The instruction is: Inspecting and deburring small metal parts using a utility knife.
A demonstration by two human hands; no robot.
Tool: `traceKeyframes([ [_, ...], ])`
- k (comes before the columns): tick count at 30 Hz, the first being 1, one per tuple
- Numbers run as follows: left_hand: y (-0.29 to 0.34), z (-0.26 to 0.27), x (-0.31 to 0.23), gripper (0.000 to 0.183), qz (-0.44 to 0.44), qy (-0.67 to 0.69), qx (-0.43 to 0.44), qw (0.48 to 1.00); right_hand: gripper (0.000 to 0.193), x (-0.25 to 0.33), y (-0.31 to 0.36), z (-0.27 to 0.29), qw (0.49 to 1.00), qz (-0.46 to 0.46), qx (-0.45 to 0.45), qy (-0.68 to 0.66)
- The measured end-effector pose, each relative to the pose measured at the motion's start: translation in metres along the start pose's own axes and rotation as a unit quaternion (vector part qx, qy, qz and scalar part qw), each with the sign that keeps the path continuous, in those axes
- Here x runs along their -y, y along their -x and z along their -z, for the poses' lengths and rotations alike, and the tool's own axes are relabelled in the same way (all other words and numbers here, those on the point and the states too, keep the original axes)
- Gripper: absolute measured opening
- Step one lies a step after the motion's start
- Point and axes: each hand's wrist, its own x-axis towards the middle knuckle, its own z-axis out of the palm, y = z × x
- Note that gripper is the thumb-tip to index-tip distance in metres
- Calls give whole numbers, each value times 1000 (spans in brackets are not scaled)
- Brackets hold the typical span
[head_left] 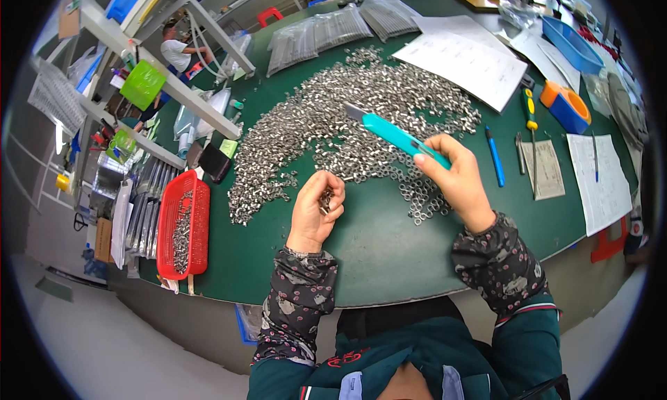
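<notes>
A wide heap of small silvery metal rings (389, 87) is spread over the green table (396, 261). My right hand (458, 181) grips a teal utility knife (399, 137), its blade pointing up and left over the heap. At the heap's near edge, my left hand (317, 209) is curled closed around several of the small metal rings (325, 200). Between the two hands, some loose rings (417, 192) lie in a thin layer close to the knife hand.
A red basket (201, 223) of small metal parts stands at the left. Bagged parts (319, 35) and paper sheets (472, 60) lie behind the heap. To the right are a blue pen (495, 157), a yellow-handled screwdriver (530, 108) and a tape dispenser (564, 107). A person (177, 53) sits far left.
</notes>
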Motion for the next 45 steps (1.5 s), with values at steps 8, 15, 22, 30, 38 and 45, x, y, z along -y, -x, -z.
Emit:
traceKeyframes([
  [8, 10, -55, 46, 12, -63, -676, 86, 730, 23, 1, 3, -3, 999, -1, 2, -33],
  [15, 10, -55, 61, 14, -154, -754, 89, 632, 24, 1, 6, -5, 999, -5, 15, -32],
  [22, 9, -42, 49, 10, -146, -646, 48, 747, 25, 7, 8, -5, 999, -25, 35, -4],
  [30, 12, -45, 40, 16, -93, -708, 37, 699, 23, 5, 5, -5, 999, -21, 37, 17],
  [38, 9, -34, 40, 18, -146, -773, 54, 615, 23, 4, 2, -6, 999, -24, 38, 18],
  [45, 5, -4, 4, 10, -13, -183, -29, 983, 21, 6, 8, -6, 995, -4, 69, 75],
])
